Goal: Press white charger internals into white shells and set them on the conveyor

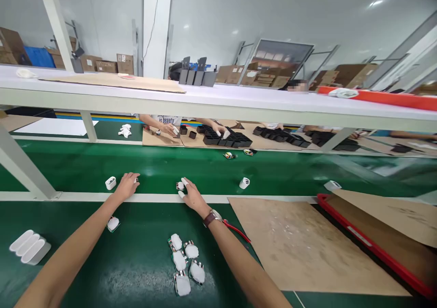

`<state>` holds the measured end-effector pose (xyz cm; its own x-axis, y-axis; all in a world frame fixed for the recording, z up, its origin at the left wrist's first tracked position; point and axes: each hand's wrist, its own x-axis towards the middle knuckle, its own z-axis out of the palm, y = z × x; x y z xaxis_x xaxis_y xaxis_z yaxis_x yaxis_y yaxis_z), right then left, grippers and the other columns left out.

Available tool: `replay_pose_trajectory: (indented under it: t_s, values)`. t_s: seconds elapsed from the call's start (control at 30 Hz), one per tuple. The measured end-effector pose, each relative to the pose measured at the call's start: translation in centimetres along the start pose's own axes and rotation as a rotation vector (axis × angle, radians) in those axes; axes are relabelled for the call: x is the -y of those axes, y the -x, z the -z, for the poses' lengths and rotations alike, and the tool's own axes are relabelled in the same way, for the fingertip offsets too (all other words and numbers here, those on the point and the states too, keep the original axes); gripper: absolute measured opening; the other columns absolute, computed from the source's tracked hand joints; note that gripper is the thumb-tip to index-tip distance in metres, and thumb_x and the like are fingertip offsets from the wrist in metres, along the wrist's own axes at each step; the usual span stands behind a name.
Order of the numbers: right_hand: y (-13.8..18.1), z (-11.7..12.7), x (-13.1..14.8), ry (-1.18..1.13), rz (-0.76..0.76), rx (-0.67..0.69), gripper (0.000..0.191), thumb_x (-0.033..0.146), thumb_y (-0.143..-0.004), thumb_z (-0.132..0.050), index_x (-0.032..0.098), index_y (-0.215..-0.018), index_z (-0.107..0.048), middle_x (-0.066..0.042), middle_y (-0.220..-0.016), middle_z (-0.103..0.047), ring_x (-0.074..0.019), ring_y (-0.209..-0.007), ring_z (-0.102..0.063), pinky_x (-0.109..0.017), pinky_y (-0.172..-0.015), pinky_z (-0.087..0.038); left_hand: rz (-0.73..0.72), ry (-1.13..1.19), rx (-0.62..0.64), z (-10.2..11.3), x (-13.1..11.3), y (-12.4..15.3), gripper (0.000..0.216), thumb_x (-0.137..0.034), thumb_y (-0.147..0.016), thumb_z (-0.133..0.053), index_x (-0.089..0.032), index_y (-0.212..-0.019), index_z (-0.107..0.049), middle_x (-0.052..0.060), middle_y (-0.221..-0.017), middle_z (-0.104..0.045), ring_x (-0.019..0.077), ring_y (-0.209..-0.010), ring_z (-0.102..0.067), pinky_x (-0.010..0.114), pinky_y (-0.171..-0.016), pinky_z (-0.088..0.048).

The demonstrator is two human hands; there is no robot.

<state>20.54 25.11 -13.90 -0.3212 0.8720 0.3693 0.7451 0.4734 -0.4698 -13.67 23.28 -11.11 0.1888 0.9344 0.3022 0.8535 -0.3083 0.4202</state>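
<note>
My left hand (pixel 127 187) is over the near edge of the green belt, fingers curled together. A bit of white shows at its fingertips; I cannot tell if it is a finger cover or a held part. Beside it stands a white oval housing (pixel 110 183). My right hand (pixel 194 197), with white covers on thumb and forefinger, closes around a small circuit board with a white pad (pixel 180 186). Several similar padded boards (pixel 179 260) lie on the green bench below, and one more padded board (pixel 113 224) lies under my left forearm.
White housings (pixel 30 247) stand together at left. Another housing (pixel 244 183) is on the belt (pixel 290 173). Red-handled pliers (pixel 237 230) lie by my right wrist, near cardboard (pixel 293 248) and a red-rimmed tray (pixel 375 248). A shelf (pixel 218 100) crosses above; co-workers' hands (pixel 220 129) handle black trays opposite.
</note>
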Motion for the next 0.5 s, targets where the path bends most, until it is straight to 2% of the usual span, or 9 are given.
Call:
replay_pose_trajectory:
  t_s: [0.07,0.13,0.2,0.27,0.33,0.4,0.5]
  values:
    - [-1.0,-0.1,0.3,-0.005,-0.008,0.004,0.037,0.023,-0.091,-0.062,0.009,-0.124,-0.067,-0.02,-0.125,-0.07,-0.0319,-0.121,-0.065,-0.053,-0.108,-0.051,-0.08,0.024,0.061,-0.3,-1.9,1.9,0.04,-0.031,-0.098,-0.057,-0.019,-0.136,-0.062,0.015,-0.122,-0.072,0.0327,-0.117,-0.064,0.053,-0.107,-0.049]
    - [-0.8,0.1,1.4,-0.03,0.016,0.023,0.031,0.023,-0.093,-0.058,0.009,-0.119,-0.069,-0.017,-0.114,-0.073,-0.0299,-0.111,-0.068,-0.05,-0.104,-0.053,-0.149,0.049,0.135,-0.4,-3.7,5.0,0.043,-0.034,-0.097,-0.063,-0.024,-0.138,-0.062,0.01,-0.124,-0.073,0.0299,-0.117,-0.065,0.048,-0.107,-0.05]
    - [0.5,0.4,3.6,-0.079,0.077,0.068,0.033,0.024,-0.095,-0.057,0.012,-0.124,-0.068,-0.014,-0.111,-0.073,-0.028,-0.106,-0.068,-0.047,-0.1,-0.055,-0.2,0.051,0.208,-0.2,-5.3,8.5,0.044,-0.036,-0.096,-0.069,-0.026,-0.139,-0.062,0.01,-0.125,-0.073,0.0299,-0.118,-0.066,0.047,-0.107,-0.051]
    - [2.9,1.0,6.6,-0.147,0.172,0.145,0.036,0.027,-0.096,-0.06,0.017,-0.131,-0.065,-0.011,-0.115,-0.072,-0.0253,-0.106,-0.068,-0.043,-0.099,-0.057,-0.218,0.035,0.224,0.6,-6.4,11.8,0.047,-0.039,-0.096,-0.071,-0.027,-0.14,-0.061,0.012,-0.135,-0.069,0.0328,-0.125,-0.063,0.051,-0.11,-0.049]
    - [5.9,1.6,9.8,-0.221,0.288,0.253,0.038,0.027,-0.097,-0.063,0.025,-0.136,-0.063,-0.006,-0.121,-0.071,-0.0217,-0.11,-0.068,-0.038,-0.101,-0.057,-0.195,0.03,0.133,2.3,-6.8,14.5,0.05,-0.045,-0.097,-0.069,-0.028,-0.143,-0.059,0.014,-0.145,-0.062,0.0342,-0.133,-0.058,0.053,-0.112,-0.048]
    - [9.1,2.1,12.5,-0.272,0.424,0.389,0.038,0.024,-0.099,-0.062,0.026,-0.137,-0.061,-0.006,-0.121,-0.072,-0.0218,-0.113,-0.067,-0.037,-0.099,-0.058,-0.133,0.029,-0.049,4.9,-6.5,16.8,0.05,-0.046,-0.099,-0.066,-0.029,-0.145,-0.056,0.013,-0.148,-0.059,0.0325,-0.136,-0.056,0.051,-0.115,-0.047]
    - [12.8,1.6,15.0,-0.18,0.525,0.441,0.036,0.017,-0.098,-0.061,0.022,-0.135,-0.062,-0.01,-0.131,-0.07,-0.0255,-0.121,-0.066,-0.042,-0.1,-0.06,-0.044,-0.061,-0.312,9.2,-4.6,20.2,0.044,-0.041,-0.101,-0.063,-0.03,-0.143,-0.057,0.011,-0.139,-0.062,0.0302,-0.13,-0.06,0.05,-0.114,-0.05]
